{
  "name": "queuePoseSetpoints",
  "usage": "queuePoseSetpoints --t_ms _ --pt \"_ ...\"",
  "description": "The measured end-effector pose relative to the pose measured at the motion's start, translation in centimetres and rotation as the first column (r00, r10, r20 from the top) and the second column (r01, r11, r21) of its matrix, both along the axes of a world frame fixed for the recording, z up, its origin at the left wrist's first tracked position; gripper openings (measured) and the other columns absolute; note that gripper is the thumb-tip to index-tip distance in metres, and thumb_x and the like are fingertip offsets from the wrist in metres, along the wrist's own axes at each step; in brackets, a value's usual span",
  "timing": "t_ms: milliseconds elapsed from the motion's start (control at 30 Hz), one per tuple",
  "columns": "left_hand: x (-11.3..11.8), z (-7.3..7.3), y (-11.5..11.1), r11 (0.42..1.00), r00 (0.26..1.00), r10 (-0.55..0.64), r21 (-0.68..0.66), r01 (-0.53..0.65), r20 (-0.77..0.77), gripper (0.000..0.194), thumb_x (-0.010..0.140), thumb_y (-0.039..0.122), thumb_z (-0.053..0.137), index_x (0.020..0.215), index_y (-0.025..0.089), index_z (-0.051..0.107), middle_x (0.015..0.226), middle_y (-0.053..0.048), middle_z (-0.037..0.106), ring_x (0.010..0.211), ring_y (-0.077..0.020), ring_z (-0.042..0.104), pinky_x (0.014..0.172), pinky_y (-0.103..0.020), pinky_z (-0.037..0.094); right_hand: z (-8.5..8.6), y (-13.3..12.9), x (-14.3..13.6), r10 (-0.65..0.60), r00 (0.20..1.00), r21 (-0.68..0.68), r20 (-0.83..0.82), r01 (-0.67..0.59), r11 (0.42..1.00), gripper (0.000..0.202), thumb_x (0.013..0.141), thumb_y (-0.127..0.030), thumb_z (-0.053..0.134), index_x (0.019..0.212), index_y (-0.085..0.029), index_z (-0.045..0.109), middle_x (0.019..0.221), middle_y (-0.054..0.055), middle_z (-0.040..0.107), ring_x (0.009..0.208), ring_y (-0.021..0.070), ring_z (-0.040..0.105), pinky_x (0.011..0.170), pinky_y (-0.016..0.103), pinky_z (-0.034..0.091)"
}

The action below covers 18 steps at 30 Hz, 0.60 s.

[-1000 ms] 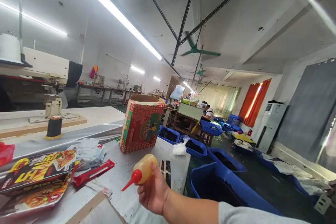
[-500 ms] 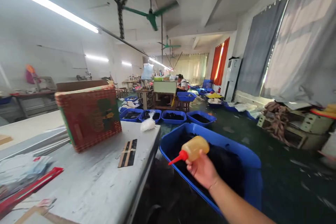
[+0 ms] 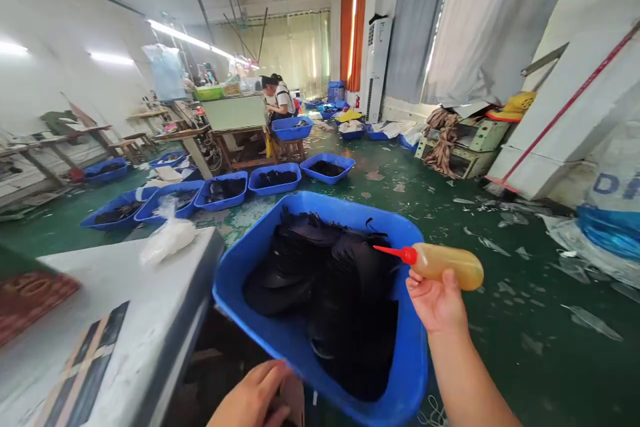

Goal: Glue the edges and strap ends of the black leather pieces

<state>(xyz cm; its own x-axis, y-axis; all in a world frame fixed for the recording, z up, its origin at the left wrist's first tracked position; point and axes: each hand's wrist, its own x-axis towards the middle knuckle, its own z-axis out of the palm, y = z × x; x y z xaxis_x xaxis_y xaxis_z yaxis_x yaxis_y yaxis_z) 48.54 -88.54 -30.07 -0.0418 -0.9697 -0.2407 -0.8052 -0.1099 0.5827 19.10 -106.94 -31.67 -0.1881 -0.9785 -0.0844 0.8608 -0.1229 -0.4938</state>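
My right hand (image 3: 440, 303) is closed around a squeeze bottle (image 3: 450, 265) with a soft amber body and a long red nozzle. The bottle lies nearly level above the right rim of a large blue tub (image 3: 419, 347), its nozzle pointing left over the tub. Stacked black fabric pieces (image 3: 325, 280) fill much of this tub. At the bottom, my left hand (image 3: 255, 397) has its fingers curled close to the tub's front rim. A brownish flat surface shows beside those fingers; whether they grip it is unclear.
To the left is a grey-white table (image 3: 145, 320) with a knotted plastic bag (image 3: 170, 237), taped black-and-tan strips (image 3: 83, 363) and a red box (image 3: 35, 297). Several smaller blue tubs (image 3: 220, 203) stand beyond. A person (image 3: 283, 101) sits farther back. Plastic scraps (image 3: 593, 321) litter the green floor.
The view has swung right and down towards the large tub. My right hand has carried the squeeze bottle to the tub's right side. My left hand has come into view at the bottom.
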Motion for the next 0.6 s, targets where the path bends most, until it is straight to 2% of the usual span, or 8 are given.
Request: queuePoseSetpoints --t_ms 100,200,267,333,433,467,500,600 --pt "-4.2 -0.7 -8.7 0.988 0.984 -0.120 0.079 0.132 -0.133 0.046 0.071 0.016 0.058 0.116 0.028 0.061 0.121 -0.003 0.061 0.112 -0.0222 0.055 0.101 -0.035 0.040 -1.5 -0.6 -0.1 -0.088 0.994 0.061 0.062 0.084 0.995 0.062 0.039 -0.043 0.089 0.092 -0.023 0.063 0.073 -0.005 0.063 0.050 0.0075 0.046 0.041 0.018 0.041" --pt "-9.0 -3.1 -14.9 0.970 0.942 -0.185 0.101 0.220 -0.279 0.052 0.069 0.016 0.060 0.120 0.027 0.058 0.123 -0.004 0.059 0.108 -0.0197 0.057 0.098 -0.033 0.042 -2.9 -0.7 0.2 -0.122 0.987 0.107 0.109 0.111 0.988 0.058 0.043 -0.045 0.088 0.090 -0.023 0.063 0.072 -0.005 0.062 0.050 0.0081 0.045 0.042 0.020 0.041" --pt "-11.6 -4.7 -17.5 0.982 0.953 -0.114 0.112 0.150 -0.281 0.049 0.067 0.016 0.062 0.115 0.022 0.062 0.113 -0.007 0.064 0.093 -0.0197 0.062 0.087 -0.033 0.049 -3.9 -0.7 0.4 -0.126 0.986 0.136 0.114 0.110 0.985 0.054 0.046 -0.045 0.087 0.089 -0.024 0.063 0.073 -0.004 0.062 0.051 0.0090 0.045 0.042 0.021 0.041" --pt "-13.4 -5.6 -19.4 0.997 0.949 -0.072 -0.028 0.066 -0.306 0.034 0.067 0.016 0.061 0.101 0.018 0.068 0.098 -0.007 0.067 0.079 -0.0185 0.063 0.075 -0.031 0.052 -4.8 -0.6 0.5 -0.114 0.988 0.157 0.103 0.097 0.983 0.051 0.048 -0.046 0.086 0.088 -0.024 0.063 0.075 -0.002 0.062 0.051 0.0096 0.045 0.042 0.022 0.041" --pt "-14.2 -5.4 -22.3 0.910 0.898 -0.149 -0.412 -0.039 -0.415 0.018 0.075 0.018 0.051 0.082 0.019 0.068 0.085 -0.006 0.067 0.075 -0.0173 0.062 0.071 -0.030 0.052 -5.7 -0.7 0.6 -0.093 0.992 0.153 0.085 0.079 0.985 0.049 0.053 -0.048 0.084 0.091 -0.025 0.063 0.080 0.000 0.063 0.052 0.0102 0.045 0.043 0.024 0.042" --pt "-13.9 -5.2 -23.4 0.874 0.888 -0.138 -0.475 -0.099 -0.438 0.018 0.076 0.019 0.049 0.079 0.020 0.067 0.082 -0.005 0.067 0.076 -0.0172 0.063 0.072 -0.031 0.052 -5.8 -0.7 0.5 -0.097 0.991 0.148 0.092 0.083 0.986 0.051 0.052 -0.048 0.084 0.093 -0.025 0.063 0.080 0.000 0.063 0.053 0.0102 0.045 0.043 0.024 0.042" --pt "-13.4 -5.1 -24.6 0.855 0.887 -0.088 -0.491 -0.166 -0.453 0.018 0.077 0.020 0.047 0.077 0.020 0.066 0.079 -0.005 0.067 0.076 -0.0176 0.063 0.074 -0.032 0.052 -5.8 -0.8 0.5 -0.105 0.989 0.147 0.106 0.089 0.985 0.054 0.051 -0.048 0.085 0.095 -0.026 0.062 0.080 -0.001 0.062 0.053 0.0100 0.044 0.043 0.024 0.041" --pt "-11.3 -5.8 -27.7 0.856 0.878 0.204 -0.356 -0.374 -0.433 0.013 0.071 0.021 0.053 0.079 0.018 0.063 0.078 -0.006 0.066 0.075 -0.0214 0.064 0.075 -0.038 0.053 -5.4 -1.0 0.3 -0.135 0.977 0.174 0.164 0.106 0.979 0.061 0.044 -0.047 0.088 0.095 -0.027 0.062 0.076 -0.003 0.061 0.051 0.0091 0.043 0.042 0.022 0.040"
